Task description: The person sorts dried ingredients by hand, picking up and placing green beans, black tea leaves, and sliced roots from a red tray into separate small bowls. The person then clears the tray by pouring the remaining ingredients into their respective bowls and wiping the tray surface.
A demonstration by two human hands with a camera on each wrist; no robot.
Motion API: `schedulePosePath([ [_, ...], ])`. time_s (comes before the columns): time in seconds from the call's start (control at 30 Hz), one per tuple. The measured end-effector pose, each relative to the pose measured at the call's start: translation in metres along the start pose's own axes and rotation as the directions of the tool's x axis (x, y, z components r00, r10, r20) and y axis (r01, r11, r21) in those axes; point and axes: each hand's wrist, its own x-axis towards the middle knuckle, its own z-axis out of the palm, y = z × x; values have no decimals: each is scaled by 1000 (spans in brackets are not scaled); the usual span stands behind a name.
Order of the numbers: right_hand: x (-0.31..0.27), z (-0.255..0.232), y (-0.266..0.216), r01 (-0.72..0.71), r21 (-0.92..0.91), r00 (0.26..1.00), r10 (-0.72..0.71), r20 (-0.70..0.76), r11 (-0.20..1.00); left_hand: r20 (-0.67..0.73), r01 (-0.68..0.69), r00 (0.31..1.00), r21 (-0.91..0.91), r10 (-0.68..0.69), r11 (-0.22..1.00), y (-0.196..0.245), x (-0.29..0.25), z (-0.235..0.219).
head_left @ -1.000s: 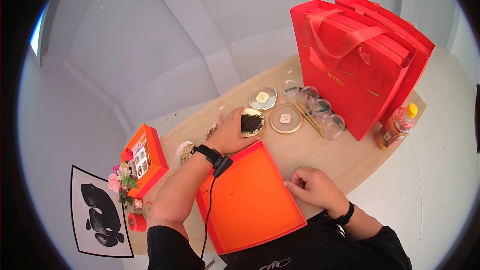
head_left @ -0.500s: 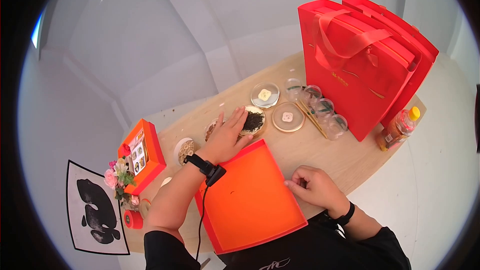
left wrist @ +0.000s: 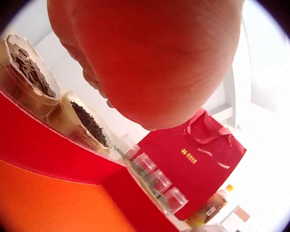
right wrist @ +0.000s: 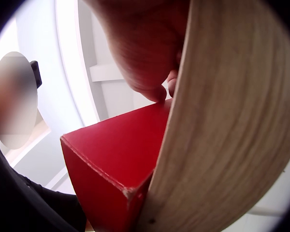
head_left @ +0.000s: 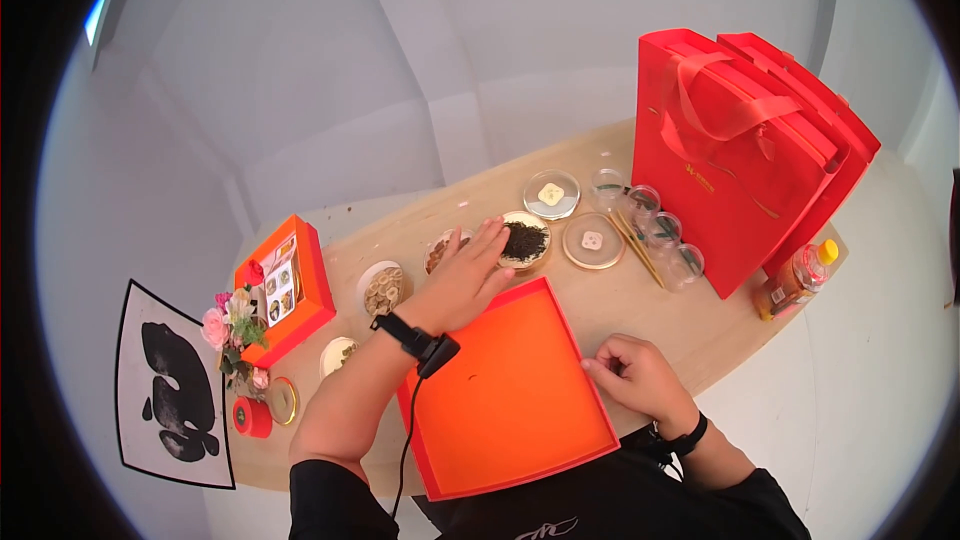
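Observation:
In the head view my left hand (head_left: 463,285) reaches over the far edge of an open orange box (head_left: 510,395) with red outer walls. Its fingers are extended, the tips right at a round container of dark shredded leaves (head_left: 527,240). Partly hidden behind that hand is a container of brown pieces (head_left: 434,252), also seen as brown strips (left wrist: 30,70) in the left wrist view. My right hand (head_left: 637,377) rests on the table at the box's right side, fingers loosely curled, its thumb close to the red wall (right wrist: 121,145).
Left of the hand are a bowl of pale round slices (head_left: 384,292) and a flower-trimmed orange gift box (head_left: 290,290). Clear lids (head_left: 593,240), wooden tweezers (head_left: 637,250) and small clear cups (head_left: 685,265) lie right. Red bags (head_left: 730,160) and a yellow-capped bottle (head_left: 795,282) stand behind.
My left hand has drawn back slightly from the dark leaves toward the container of brown pieces. The right hand stays beside the box. The head view has shifted a little.

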Motion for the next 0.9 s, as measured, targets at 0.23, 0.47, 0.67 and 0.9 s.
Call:
schedulePosePath([
  [0.23,-7,0,-10,-62,0,997,62,-37,998,-178,158,961,-273,-211,949,40,-129,-49],
  [0.47,-41,-19,-57,-254,-326,928,324,182,911,-208,383,870,-288,-448,878,32,-212,-23],
  [0.67,-56,-13,-73,-141,-581,894,355,272,801,-349,365,816,-308,-461,879,12,-206,5],
  [0.9,-44,-38,-112,-364,-345,911,408,63,865,-320,372,799,-401,-509,837,-2,-200,13],
])
